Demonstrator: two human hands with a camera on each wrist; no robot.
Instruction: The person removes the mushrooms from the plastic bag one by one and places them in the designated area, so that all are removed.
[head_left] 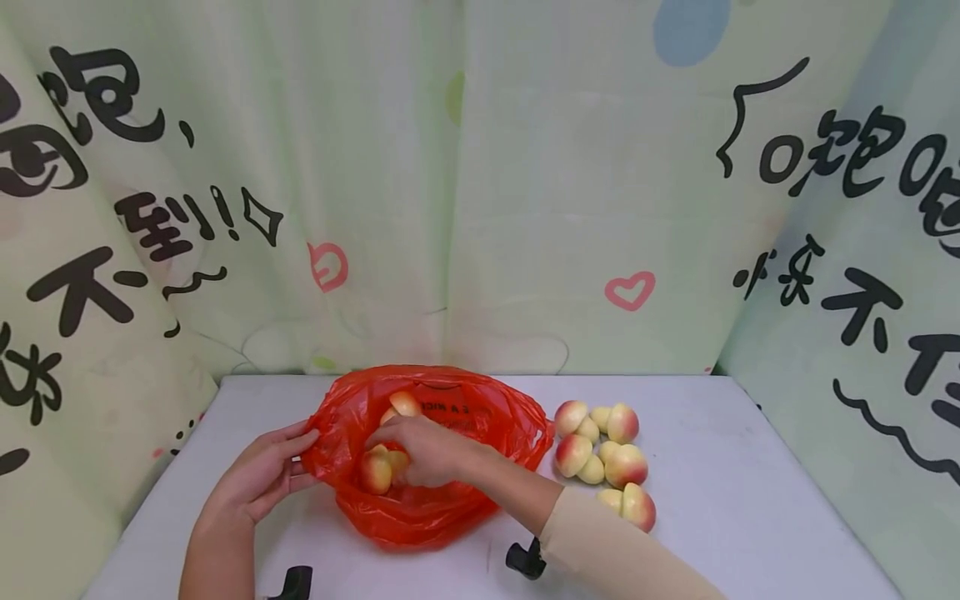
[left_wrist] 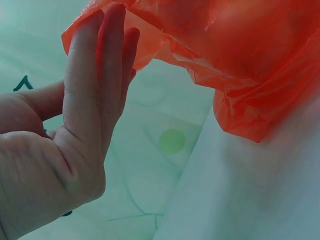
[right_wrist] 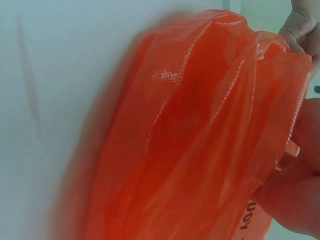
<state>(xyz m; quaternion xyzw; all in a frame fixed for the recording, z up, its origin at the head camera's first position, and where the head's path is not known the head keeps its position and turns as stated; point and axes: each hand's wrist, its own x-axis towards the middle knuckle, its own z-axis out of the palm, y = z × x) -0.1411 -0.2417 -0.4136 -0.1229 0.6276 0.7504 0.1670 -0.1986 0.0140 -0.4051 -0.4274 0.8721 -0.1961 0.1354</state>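
A red plastic bag [head_left: 420, 533] lies on the table with its mouth spread wide. My left hand [head_left: 258, 475] holds the bag's rim on the left side; in the left wrist view its fingers reach up straight against the red film. Inside the mouth, my right hand [head_left: 431, 454] grips a yellow-and-red toy mushroom [head_left: 377, 472], with the fingertips partly hidden. Another such mushroom [head_left: 405, 403] shows just above that hand in the bag. In the right wrist view the bag's side [right_wrist: 200, 130] covers most of the picture.
Right of the bag, several mushroom-shaped pieces [head_left: 625, 465] with red-blushed caps lie grouped on the white table [head_left: 712, 467]. The right sleeve [head_left: 600, 542] partly covers the nearest one. Printed curtains [head_left: 525, 208] hang behind and at both sides.
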